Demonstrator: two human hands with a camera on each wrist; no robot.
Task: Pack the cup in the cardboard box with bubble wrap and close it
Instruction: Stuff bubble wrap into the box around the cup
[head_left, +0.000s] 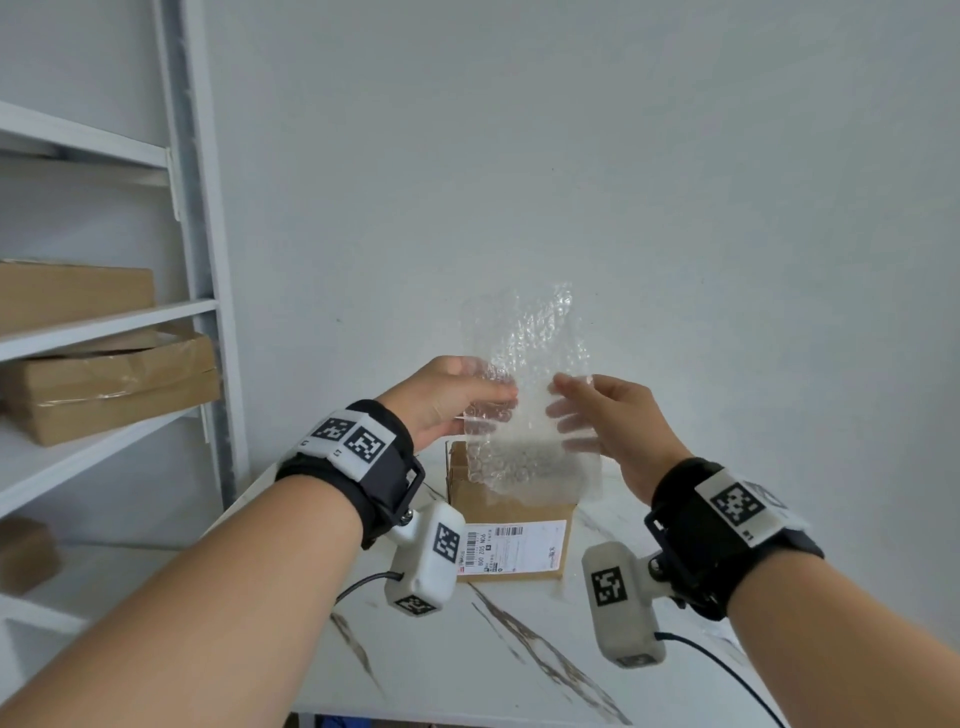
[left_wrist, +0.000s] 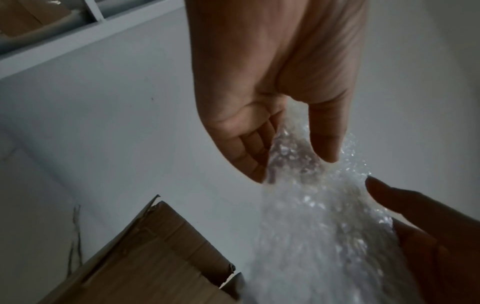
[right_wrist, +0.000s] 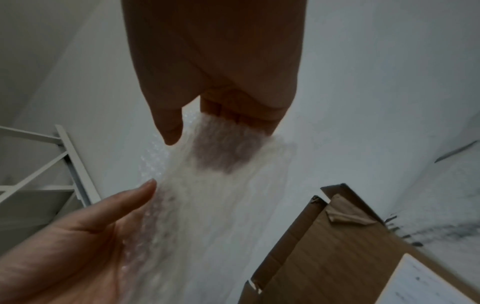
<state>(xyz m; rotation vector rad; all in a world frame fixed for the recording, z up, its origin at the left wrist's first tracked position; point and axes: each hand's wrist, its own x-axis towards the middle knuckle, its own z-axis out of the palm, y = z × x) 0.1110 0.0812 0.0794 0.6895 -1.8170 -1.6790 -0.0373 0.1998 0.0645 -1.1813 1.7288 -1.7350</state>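
A clear sheet of bubble wrap (head_left: 524, 364) is held upright in the air between both hands, just above an open cardboard box (head_left: 514, 512) with a white shipping label. My left hand (head_left: 496, 402) pinches the sheet's left edge, thumb in front and fingers behind; the left wrist view shows the bubble wrap (left_wrist: 311, 226) running between them. My right hand (head_left: 563, 410) holds the right side, its spread fingers showing through the plastic and its thumb on the near face. In the right wrist view the bubble wrap (right_wrist: 207, 205) hangs beside the box (right_wrist: 324, 246). No cup is in sight.
The box stands on a white marble-patterned table (head_left: 519, 649) against a plain wall. A white metal shelf unit (head_left: 202, 312) stands at the left with several brown cardboard boxes (head_left: 104, 384) on it. Camera cables trail from both wrists over the table.
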